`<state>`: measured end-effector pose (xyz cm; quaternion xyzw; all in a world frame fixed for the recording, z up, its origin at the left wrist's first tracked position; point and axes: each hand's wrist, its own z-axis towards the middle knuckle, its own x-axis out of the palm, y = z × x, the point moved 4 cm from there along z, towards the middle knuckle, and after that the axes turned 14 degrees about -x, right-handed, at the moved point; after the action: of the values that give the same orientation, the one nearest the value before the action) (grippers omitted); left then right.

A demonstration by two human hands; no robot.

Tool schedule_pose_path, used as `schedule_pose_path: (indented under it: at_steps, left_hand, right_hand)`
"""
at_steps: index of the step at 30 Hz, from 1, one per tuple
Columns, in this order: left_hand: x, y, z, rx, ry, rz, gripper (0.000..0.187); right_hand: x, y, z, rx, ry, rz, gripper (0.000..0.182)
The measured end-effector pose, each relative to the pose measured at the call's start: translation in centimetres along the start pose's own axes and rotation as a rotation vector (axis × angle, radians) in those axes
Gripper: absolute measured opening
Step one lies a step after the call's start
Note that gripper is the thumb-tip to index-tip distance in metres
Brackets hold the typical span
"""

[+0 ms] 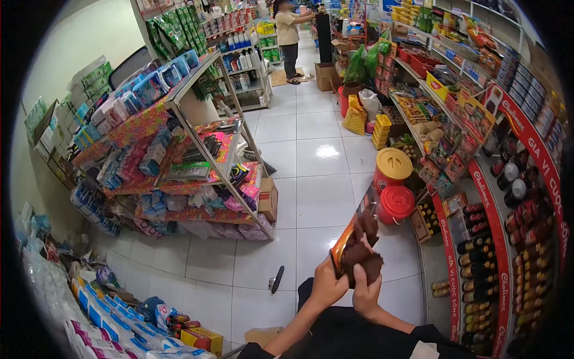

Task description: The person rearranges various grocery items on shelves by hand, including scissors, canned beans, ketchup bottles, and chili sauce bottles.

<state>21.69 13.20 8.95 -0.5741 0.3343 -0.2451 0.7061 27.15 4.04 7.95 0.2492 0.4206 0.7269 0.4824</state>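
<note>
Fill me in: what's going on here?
In a shop aisle, a person holds an orange-edged packet in the left hand, while the right hand grips a brown, ragged-edged piece against it. What the brown piece is, I can't tell. Both are held up above the tiled floor; a red-lidded container stands just beyond. Farther down the aisle, another person stands with arms raised forward.

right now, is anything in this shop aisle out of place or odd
Yes: a dark, elongated object lies loose on the floor tiles, apart from the stocked rack. It may have been dropped; what it is, I can't tell.
</note>
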Motion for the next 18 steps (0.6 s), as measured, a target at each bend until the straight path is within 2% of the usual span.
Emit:
schedule_pose_path:
  at_steps: [2, 3, 4, 6, 8, 9, 11, 13, 14, 15, 16, 17, 18]
  left_hand:
    - [-0.4, 0.2, 1.2, -0.090, 0.048, 0.073, 0.017]
    - [-0.4, 0.1, 1.5, -0.138, 0.074, 0.104, 0.016]
    - [-0.4, -0.3, 2.2, -0.165, 0.100, 0.085, 0.015]
    - [0.4, 1.5, 4.0, -0.159, 0.154, -0.002, 0.015]
    - [-0.2, 1.4, 6.6, -0.161, 0.233, -0.055, 0.017]
    - [-0.4, 2.2, 8.4, -0.188, 0.266, -0.030, 0.017]
    - [-0.9, 3.9, 13.1, -0.217, 0.329, 0.027, 0.017]
    - [-1.9, 4.4, 18.5, -0.156, 0.283, 0.004, 0.017]
    - [-2.5, 4.6, 21.4, -0.125, 0.259, -0.011, 0.017]
    - [-3.5, 4.8, 24.5, -0.087, 0.218, -0.012, 0.017]
    - [-4.5, 5.4, 27.5, -0.060, 0.180, -0.013, 0.017]
    - [-5.5, 5.9, 30.2, -0.036, 0.142, -0.013, 0.018]
    - [-6.2, 6.4, 32.9, -0.060, 0.166, -0.064, 0.018]
  right_hand:
    - [0.7, -1.1, 1.3, -0.112, 0.144, -0.037, 0.039]
    - [0.2, -4.1, 1.2, -0.026, 0.236, -0.122, 0.041]
    - [-0.7, -9.7, 1.6, -0.020, 0.099, -0.148, 0.035]
    - [-0.8, -10.7, 7.8, 0.300, -0.142, 0.029, 0.045]
    - [-1.9, -16.4, 12.2, 0.185, -0.345, -0.022, 0.041]
    - [-1.5, -16.9, 14.1, 0.290, -0.434, 0.060, 0.040]
    - [-0.2, -19.7, 16.9, 0.224, -0.478, -0.030, 0.041]
    - [3.4, -19.9, 19.5, 0.229, -0.427, -0.053, 0.044]
    - [6.6, -17.3, 21.0, 0.148, -0.430, -0.157, 0.045]
    - [9.1, -16.5, 21.8, 0.292, -0.358, -0.151, 0.045]
    - [11.7, -14.9, 23.3, 0.269, -0.225, -0.095, 0.045]
    - [14.1, -14.1, 25.1, 0.130, -0.035, -0.001, 0.044]
    - [16.1, -13.9, 27.1, 0.001, 0.002, 0.014, 0.042]
